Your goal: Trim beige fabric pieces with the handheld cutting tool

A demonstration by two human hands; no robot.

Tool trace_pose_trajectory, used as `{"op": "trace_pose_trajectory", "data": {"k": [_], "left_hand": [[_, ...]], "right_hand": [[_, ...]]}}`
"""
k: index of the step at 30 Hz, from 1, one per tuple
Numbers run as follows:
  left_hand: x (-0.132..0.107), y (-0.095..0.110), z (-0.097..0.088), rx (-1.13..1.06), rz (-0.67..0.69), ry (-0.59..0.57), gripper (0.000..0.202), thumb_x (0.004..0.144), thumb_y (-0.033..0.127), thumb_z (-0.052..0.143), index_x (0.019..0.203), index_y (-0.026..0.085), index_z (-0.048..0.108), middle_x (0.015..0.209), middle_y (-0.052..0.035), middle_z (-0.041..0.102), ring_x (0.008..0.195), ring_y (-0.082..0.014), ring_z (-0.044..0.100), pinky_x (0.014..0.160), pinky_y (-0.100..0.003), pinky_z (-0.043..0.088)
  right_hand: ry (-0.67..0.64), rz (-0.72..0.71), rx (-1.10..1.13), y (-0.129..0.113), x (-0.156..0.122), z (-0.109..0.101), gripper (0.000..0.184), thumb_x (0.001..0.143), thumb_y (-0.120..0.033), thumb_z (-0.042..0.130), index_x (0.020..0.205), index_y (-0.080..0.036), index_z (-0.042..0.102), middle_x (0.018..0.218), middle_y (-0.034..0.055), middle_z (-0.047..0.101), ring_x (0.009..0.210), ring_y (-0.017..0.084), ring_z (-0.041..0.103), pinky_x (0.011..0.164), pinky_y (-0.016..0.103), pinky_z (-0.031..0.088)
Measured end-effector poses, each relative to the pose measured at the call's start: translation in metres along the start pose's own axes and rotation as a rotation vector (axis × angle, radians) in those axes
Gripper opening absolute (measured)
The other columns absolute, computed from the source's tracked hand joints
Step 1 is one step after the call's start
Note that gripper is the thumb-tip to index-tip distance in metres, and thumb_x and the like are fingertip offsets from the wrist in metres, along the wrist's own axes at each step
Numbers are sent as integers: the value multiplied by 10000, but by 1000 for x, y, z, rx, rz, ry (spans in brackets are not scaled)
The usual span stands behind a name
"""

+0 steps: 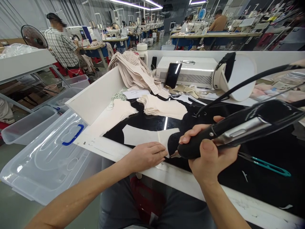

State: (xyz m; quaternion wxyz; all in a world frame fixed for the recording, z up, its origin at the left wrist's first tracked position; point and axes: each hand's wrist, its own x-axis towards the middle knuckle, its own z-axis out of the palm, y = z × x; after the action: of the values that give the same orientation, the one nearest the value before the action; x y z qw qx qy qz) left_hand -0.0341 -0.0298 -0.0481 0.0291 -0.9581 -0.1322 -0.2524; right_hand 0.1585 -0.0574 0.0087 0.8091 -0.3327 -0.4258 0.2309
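Observation:
My right hand (pixel 209 149) is wrapped round the black handle of a corded hand tool (pixel 240 127), whose tip points down at the near edge of a cream fabric piece (pixel 143 135). My left hand (pixel 146 156) lies flat with fingers stretched on that fabric piece, pressing it onto the black worktop (pixel 262 165). The tool's black cable (pixel 238 86) arcs up to the right.
A stack of cream cut pieces (pixel 162 106) lies further back, a heap of beige fabric (pixel 133 71) behind it. Teal snips (pixel 267 163) lie to the right. A white box (pixel 190 71), a phone (pixel 173 75) and clear plastic bins (pixel 47 156) stand around. Other people sit at sewing tables behind.

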Motion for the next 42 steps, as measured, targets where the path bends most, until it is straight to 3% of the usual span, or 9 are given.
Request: {"op": "trace_pose_trajectory", "data": {"k": [11,19,25,36,42], "left_hand": [[0,1,1,-8,-43,45,249,1202,221,530,1268,150,759,1207,-97,817,1161,-207,809,1164,-357,662],[-2,1,1,-27,-36,65,213,1179,208,584,1278,106,742,1205,-121,814,1153,-226,811,1137,-361,672],[-3,0,1,-31,-49,69,223,1197,215,548,1293,140,735,1223,-107,822,1163,-212,813,1120,-365,684],[-3,1,0,-43,-59,63,220,1193,211,558,1307,143,734,1225,-105,825,1162,-216,814,1115,-374,690],[-4,0,1,-44,-49,68,223,1184,202,572,1316,124,733,1238,-114,822,1168,-219,815,1140,-376,679]], "right_hand": [[-12,-29,-10,-1,0,1,515,858,-422,937,1287,-302,679,818,-48,731,517,182,659,502,369,588],[20,-31,12,-5,5,7,509,850,-437,938,1272,-298,689,799,-57,739,517,164,640,497,335,579],[-63,-44,27,2,0,6,409,930,-404,905,1246,-293,671,859,-49,744,583,132,681,561,298,619],[-82,-46,-1,1,-2,7,342,987,-362,855,1277,-313,681,874,-46,743,598,128,683,582,293,617],[-69,-50,33,0,-2,9,449,948,-410,901,1324,-301,683,859,-47,744,582,133,687,558,293,628]]}}
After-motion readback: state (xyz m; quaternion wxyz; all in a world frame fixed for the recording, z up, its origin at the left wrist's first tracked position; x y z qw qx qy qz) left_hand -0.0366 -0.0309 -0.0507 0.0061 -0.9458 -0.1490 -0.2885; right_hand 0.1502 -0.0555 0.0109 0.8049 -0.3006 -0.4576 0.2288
